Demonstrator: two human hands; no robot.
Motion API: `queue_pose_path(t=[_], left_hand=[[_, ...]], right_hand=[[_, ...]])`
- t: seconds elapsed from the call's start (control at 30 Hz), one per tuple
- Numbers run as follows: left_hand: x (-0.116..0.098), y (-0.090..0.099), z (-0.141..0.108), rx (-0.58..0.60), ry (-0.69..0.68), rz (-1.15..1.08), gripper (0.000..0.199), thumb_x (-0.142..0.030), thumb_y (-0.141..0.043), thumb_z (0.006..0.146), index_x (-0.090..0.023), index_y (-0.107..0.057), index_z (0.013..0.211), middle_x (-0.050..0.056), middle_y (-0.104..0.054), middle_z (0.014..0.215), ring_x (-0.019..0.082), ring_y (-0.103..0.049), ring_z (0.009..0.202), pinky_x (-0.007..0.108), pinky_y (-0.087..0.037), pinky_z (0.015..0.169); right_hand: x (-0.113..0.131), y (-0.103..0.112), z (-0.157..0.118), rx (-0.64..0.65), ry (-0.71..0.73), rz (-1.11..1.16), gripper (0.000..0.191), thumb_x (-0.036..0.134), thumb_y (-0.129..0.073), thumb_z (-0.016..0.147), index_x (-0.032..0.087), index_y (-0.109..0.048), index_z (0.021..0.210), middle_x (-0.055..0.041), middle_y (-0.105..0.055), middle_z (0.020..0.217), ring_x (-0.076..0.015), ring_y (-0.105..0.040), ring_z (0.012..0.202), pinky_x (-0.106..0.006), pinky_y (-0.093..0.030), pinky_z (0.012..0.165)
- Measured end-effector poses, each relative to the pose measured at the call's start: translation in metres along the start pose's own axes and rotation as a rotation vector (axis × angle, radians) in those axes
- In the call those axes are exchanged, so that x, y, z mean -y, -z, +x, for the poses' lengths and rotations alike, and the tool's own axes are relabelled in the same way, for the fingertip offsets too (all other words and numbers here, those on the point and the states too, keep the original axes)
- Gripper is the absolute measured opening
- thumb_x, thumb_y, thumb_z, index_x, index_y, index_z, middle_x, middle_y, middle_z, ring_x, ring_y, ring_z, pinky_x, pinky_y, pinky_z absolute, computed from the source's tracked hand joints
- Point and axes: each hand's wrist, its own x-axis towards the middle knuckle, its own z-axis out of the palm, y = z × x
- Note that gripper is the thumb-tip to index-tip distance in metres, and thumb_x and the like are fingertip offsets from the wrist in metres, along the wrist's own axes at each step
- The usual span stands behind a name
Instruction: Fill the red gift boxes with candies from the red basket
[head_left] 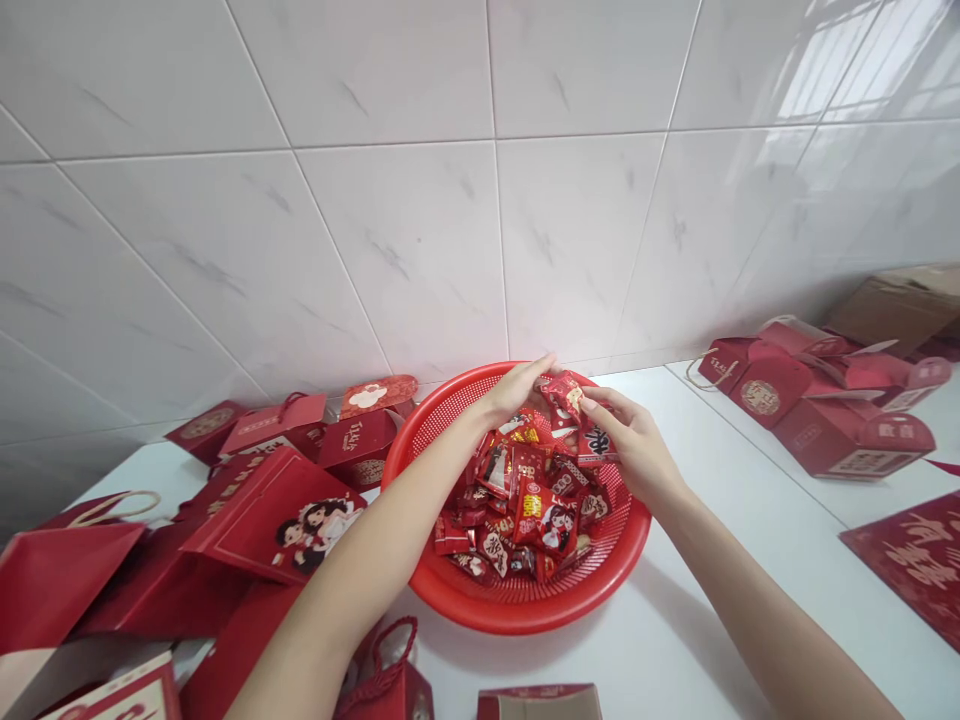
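Note:
A red plastic colander (pixel 517 625) holds a heap of red-wrapped candies (pixel 551 515). Over its far side, my left hand (pixel 521 390) curves against a red wrapped candy (pixel 562 393), its thumb and some fingertips hidden. From the other side my right hand (pixel 630 440) has its thumb and fingers closed on the same candy. A red packet with dark lettering (pixel 598 443) lies just below the right fingers, and I cannot tell whether they grip it too.
Red gift boxes (pixel 285 520) crowd the left side, some with cord handles. An open red box (pixel 538 703) stands at the near edge. More red boxes (pixel 832 400) and a brown carton (pixel 900 305) are at right on the white table (pixel 705 440). A tiled wall (pixel 397 250) rises behind.

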Motion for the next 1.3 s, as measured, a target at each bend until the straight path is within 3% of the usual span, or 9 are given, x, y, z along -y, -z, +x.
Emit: queue_pose_path(t=[0.2,0.33,0.4,0.47,0.6,0.67,0.87,1.07,1.3], left_hand=[[-0.002,0.012,0.004,0.023,0.097,0.035,0.043,-0.057,-0.051,0.09,-0.016,-0.064,0.092,0.003,-0.069,0.07,0.016,-0.065,0.061,0.027,-0.05,0.067],[0.01,0.026,0.006,-0.113,0.049,0.61,0.02,-0.035,-0.061,0.083,-0.016,-0.066,0.08,0.004,-0.071,0.078,0.017,-0.065,0.074,0.026,-0.048,0.073],[0.017,0.034,0.007,-0.11,0.09,0.952,0.009,-0.026,-0.067,0.075,-0.017,-0.066,0.072,0.002,-0.07,0.077,0.017,-0.063,0.077,0.025,-0.045,0.07],[0.024,0.041,0.008,-0.062,0.164,1.108,0.006,-0.023,-0.07,0.069,-0.018,-0.066,0.071,0.0,-0.068,0.074,0.017,-0.061,0.075,0.024,-0.042,0.067],[0.028,0.05,0.008,0.095,0.28,1.028,0.014,-0.023,-0.072,0.063,-0.017,-0.059,0.058,-0.004,-0.059,0.057,0.014,-0.053,0.06,0.025,-0.036,0.057],[0.024,0.053,0.007,0.142,0.242,0.887,0.02,-0.025,-0.071,0.063,-0.017,-0.055,0.054,-0.004,-0.055,0.053,0.013,-0.05,0.056,0.025,-0.035,0.056],[0.007,0.049,0.003,0.024,0.051,0.444,0.019,-0.029,-0.072,0.066,-0.015,-0.061,0.07,-0.002,-0.059,0.065,0.011,-0.052,0.057,0.025,-0.038,0.058],[0.004,0.048,0.004,-0.005,0.017,0.385,0.018,-0.026,-0.073,0.065,-0.014,-0.061,0.069,-0.002,-0.059,0.063,0.01,-0.05,0.055,0.025,-0.036,0.056],[0.008,0.049,0.006,0.008,0.003,0.406,0.027,-0.037,-0.073,0.072,-0.013,-0.069,0.086,0.004,-0.069,0.082,0.014,-0.06,0.071,0.027,-0.045,0.067]], right_hand=[[-0.005,0.002,0.004,-0.009,0.007,0.167,0.037,0.046,-0.084,0.071,0.024,-0.074,0.099,-0.0017,-0.076,0.084,-0.0168,-0.067,0.06,-0.029,-0.054,0.059],[-0.004,0.003,0.003,-0.053,-0.016,0.217,0.04,0.044,-0.089,0.063,0.023,-0.071,0.092,0.0011,-0.072,0.075,-0.0145,-0.063,0.053,-0.026,-0.049,0.051],[-0.002,0.002,0.003,-0.064,-0.032,0.227,0.043,0.044,-0.09,0.061,0.024,-0.07,0.093,0.0012,-0.072,0.075,-0.0152,-0.063,0.052,-0.027,-0.048,0.049],[0.001,0.0,0.002,-0.07,-0.045,0.231,0.045,0.044,-0.09,0.06,0.024,-0.069,0.094,0.0008,-0.072,0.077,-0.016,-0.064,0.054,-0.028,-0.049,0.051],[0.004,-0.002,0.002,-0.086,-0.076,0.271,0.042,0.037,-0.089,0.057,0.023,-0.07,0.091,0.0007,-0.073,0.077,-0.0157,-0.062,0.057,-0.028,-0.049,0.054],[0.005,-0.002,0.002,-0.099,-0.085,0.297,0.04,0.035,-0.088,0.057,0.022,-0.07,0.09,0.001,-0.073,0.077,-0.0157,-0.062,0.06,-0.028,-0.049,0.055],[0.005,-0.002,0.004,-0.134,-0.102,0.321,0.035,0.031,-0.085,0.055,0.022,-0.071,0.087,0.0017,-0.073,0.076,-0.016,-0.062,0.062,-0.027,-0.049,0.056],[0.004,-0.001,0.005,-0.124,-0.101,0.34,0.034,0.03,-0.084,0.056,0.022,-0.071,0.087,0.0014,-0.073,0.078,-0.0173,-0.064,0.066,-0.028,-0.05,0.058],[0.002,0.0,0.005,-0.112,-0.094,0.327,0.033,0.031,-0.084,0.058,0.023,-0.071,0.087,0.0017,-0.073,0.079,-0.0164,-0.062,0.065,-0.027,-0.048,0.058]])
